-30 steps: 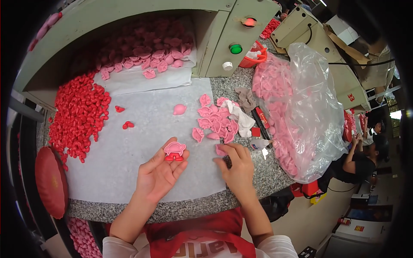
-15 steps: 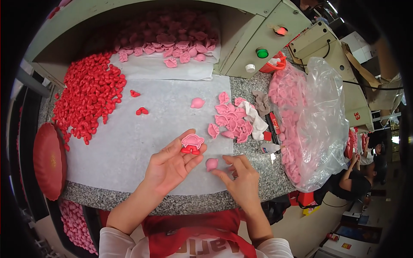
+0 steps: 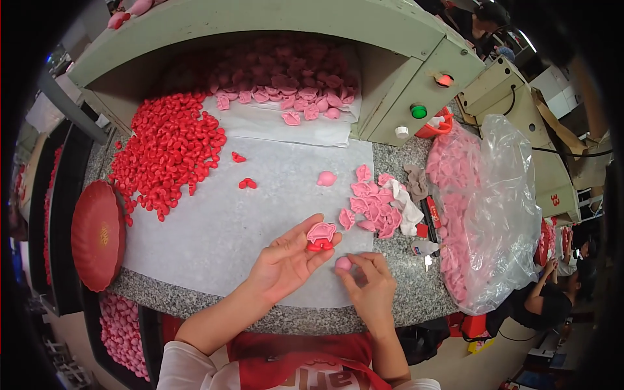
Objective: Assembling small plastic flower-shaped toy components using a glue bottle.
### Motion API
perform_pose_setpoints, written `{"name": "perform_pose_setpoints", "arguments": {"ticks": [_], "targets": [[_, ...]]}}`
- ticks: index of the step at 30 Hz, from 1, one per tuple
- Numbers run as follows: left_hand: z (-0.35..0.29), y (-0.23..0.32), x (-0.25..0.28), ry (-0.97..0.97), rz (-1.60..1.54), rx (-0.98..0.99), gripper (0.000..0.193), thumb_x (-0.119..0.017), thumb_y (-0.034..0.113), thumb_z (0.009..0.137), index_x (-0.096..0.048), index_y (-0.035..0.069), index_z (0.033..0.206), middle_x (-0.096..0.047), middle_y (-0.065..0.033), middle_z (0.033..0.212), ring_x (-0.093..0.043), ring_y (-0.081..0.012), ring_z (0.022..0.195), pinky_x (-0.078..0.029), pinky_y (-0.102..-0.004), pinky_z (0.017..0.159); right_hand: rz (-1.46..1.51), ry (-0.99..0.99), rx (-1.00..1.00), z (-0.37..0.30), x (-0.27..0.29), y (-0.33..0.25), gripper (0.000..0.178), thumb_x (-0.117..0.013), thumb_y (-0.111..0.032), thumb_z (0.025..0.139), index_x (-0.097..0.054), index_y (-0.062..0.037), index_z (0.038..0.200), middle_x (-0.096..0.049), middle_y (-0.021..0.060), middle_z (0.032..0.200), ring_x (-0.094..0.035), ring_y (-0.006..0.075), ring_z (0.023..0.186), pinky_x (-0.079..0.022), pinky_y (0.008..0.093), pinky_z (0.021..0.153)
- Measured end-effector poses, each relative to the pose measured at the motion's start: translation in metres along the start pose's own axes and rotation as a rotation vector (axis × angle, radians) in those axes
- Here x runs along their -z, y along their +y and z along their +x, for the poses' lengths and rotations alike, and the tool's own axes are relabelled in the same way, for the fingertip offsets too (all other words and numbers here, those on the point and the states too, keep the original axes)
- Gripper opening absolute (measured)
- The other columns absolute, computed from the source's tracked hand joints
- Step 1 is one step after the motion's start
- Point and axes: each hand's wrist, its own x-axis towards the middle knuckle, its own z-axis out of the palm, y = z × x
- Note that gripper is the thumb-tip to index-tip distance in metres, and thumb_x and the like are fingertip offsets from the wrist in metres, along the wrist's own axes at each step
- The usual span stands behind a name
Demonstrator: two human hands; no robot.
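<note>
Facing upward, left hand [image 3: 289,263] pinches pink-red figure [image 3: 320,236]; right hand [image 3: 375,286] pinches pink piece [image 3: 343,262].

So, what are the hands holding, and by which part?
Left hand holds a pink-and-red piece, thumb at its left edge, fingers beneath. Right hand touches the right side of a rounded pink piece; firm hold unclear.

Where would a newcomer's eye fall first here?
The heap of two-lobed red pieces at the left, reaching under the pale green machine housing, stands out first. Next is the clear plastic bag of pink pieces at the right. At lower centre, the left hand holds a pink shell with a red piece below.
</note>
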Motion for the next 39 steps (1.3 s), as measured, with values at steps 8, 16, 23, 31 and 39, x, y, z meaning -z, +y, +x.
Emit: {"name": "perform_pose_setpoints", "arguments": {"ticks": [8,16,23,31,39], "targets": [[0.002,0.000,-0.001,0.018,-0.010,-0.006,0.043,-0.052,0.016,0.084,-0.039,0.004,0.123,-0.047,-0.0149,0.119,-0.041,-0.0293,0.116,-0.039,-0.0353,0.096,0.139,0.011,-0.084,0.004,0.000,0.006,0.025,-0.073,-0.011,0.064,-0.064,-0.0028,0.085,-0.055,0.0059,0.085,-0.055,0.0123,0.060,-0.044,0.0236,0.050],[0.002,-0.005,-0.001,-0.038,0.074,-0.036,0.038,-0.053,0.010,0.083,-0.044,0.003,0.120,-0.048,-0.0161,0.119,-0.043,-0.0296,0.114,-0.040,-0.0361,0.095,0.416,0.152,-0.028,0.013,0.022,-0.026,0.030,-0.072,-0.005,0.064,-0.062,-0.0038,0.092,-0.054,0.0065,0.090,-0.052,0.0112,0.069,-0.041,0.0202,0.054],[-0.001,-0.007,-0.001,-0.105,0.276,-0.158,0.036,-0.057,0.007,0.080,-0.050,0.004,0.116,-0.050,-0.0126,0.118,-0.047,-0.0223,0.111,-0.039,-0.0336,0.093,0.495,0.159,0.126,0.021,0.010,-0.047,0.037,-0.073,-0.004,0.062,-0.061,-0.0034,0.097,-0.052,0.0059,0.087,-0.047,0.0108,0.069,-0.040,0.0204,0.055],[-0.001,-0.006,-0.003,-0.143,0.324,-0.208,0.036,-0.057,0.004,0.079,-0.051,0.003,0.115,-0.051,-0.0127,0.117,-0.048,-0.0211,0.109,-0.038,-0.0343,0.093,0.521,0.144,0.081,0.020,0.007,-0.048,0.037,-0.073,-0.004,0.062,-0.062,-0.0038,0.098,-0.051,0.0045,0.086,-0.047,0.0095,0.065,-0.039,0.0200,0.056],[-0.002,-0.008,-0.004,-0.170,0.431,-0.243,0.035,-0.059,0.008,0.079,-0.053,0.005,0.113,-0.050,-0.0141,0.118,-0.047,-0.0235,0.110,-0.038,-0.0367,0.094,0.601,0.115,0.065,0.019,0.010,-0.044,0.037,-0.072,-0.002,0.063,-0.062,-0.0025,0.098,-0.053,0.0048,0.082,-0.050,0.0098,0.065,-0.040,0.0213,0.055]]}}
